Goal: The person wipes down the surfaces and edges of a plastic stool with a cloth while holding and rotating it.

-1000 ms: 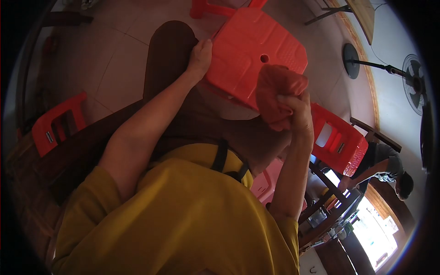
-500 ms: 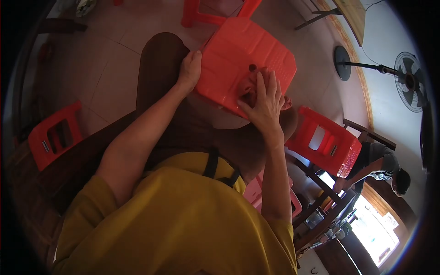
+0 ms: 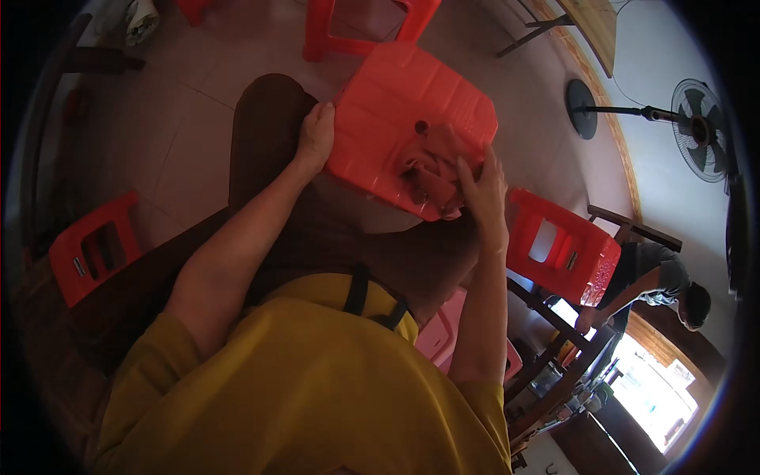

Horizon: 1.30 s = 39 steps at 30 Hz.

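Note:
A red plastic stool [image 3: 372,103] is held in front of my knees, its seat facing me, with a small round hole in it. My left hand [image 3: 318,138] grips the seat's left edge. A crumpled reddish cloth [image 3: 437,168] lies on the lower right part of the seat. At the right edge is my right hand [image 3: 487,194], its thumb on top beside the cloth and its fingers around the rim. The undersides of both grips are hidden.
More red stools stand at the top [image 3: 317,32], left [image 3: 71,273] and right [image 3: 594,257]. A standing fan [image 3: 697,131] is by the wall, with a wooden table [image 3: 594,32] above it. At the right, a person in a dark shirt [image 3: 661,269] leans over.
My right hand has moved off the cloth to the stool's right edge, uncovering the cloth. The stool has shifted slightly left in view, with my left hand still on it.

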{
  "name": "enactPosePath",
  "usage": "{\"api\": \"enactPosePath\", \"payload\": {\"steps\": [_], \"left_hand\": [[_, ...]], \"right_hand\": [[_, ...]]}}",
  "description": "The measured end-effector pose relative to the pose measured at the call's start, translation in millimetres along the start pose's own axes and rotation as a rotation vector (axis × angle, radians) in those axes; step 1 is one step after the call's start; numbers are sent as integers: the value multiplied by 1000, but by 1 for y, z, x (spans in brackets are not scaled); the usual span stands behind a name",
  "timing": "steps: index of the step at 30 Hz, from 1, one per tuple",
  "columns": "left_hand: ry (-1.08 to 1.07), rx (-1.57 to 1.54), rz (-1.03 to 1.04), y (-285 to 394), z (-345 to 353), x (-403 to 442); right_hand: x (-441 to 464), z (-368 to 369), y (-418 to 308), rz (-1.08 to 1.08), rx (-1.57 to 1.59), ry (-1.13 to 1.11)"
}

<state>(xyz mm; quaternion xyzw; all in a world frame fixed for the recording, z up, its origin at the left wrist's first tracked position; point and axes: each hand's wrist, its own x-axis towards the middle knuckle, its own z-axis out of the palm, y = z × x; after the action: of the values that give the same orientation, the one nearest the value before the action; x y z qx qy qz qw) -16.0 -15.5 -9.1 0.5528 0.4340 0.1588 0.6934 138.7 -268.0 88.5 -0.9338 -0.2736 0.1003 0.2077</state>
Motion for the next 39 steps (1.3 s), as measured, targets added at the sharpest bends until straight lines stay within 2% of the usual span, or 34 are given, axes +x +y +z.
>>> {"api": "enactPosePath", "payload": {"steps": [6,10,12,13,16,18,22,24,32,39], "left_hand": [[42,29,66,-14,-2,6],[27,0,62,-12,-1,6],[9,42,42,-12,-2,8],[1,26,48,-13,-1,8],[0,-5,55,-18,-2,10],[1,-21,56,-19,-1,10],[14,10,71,-15,1,9],[36,33,48,-13,0,6],[18,60,90,-11,-3,6],[10,96,61,-1,-3,2]], "right_hand": [[-4,0,-10,-109,42,-95],[-2,-15,-25,-78,157,-92],[8,-24,-33,115,209,-364],[11,-24,-31,115,207,-364],[13,-18,-28,59,192,-334],[12,-13,-27,-45,176,-132],[4,-5,-33,-153,185,-33],[-6,-1,-43,-231,-40,59],[-71,43,-88,-408,-404,18],[-85,57,-87,-465,-389,54]]}}
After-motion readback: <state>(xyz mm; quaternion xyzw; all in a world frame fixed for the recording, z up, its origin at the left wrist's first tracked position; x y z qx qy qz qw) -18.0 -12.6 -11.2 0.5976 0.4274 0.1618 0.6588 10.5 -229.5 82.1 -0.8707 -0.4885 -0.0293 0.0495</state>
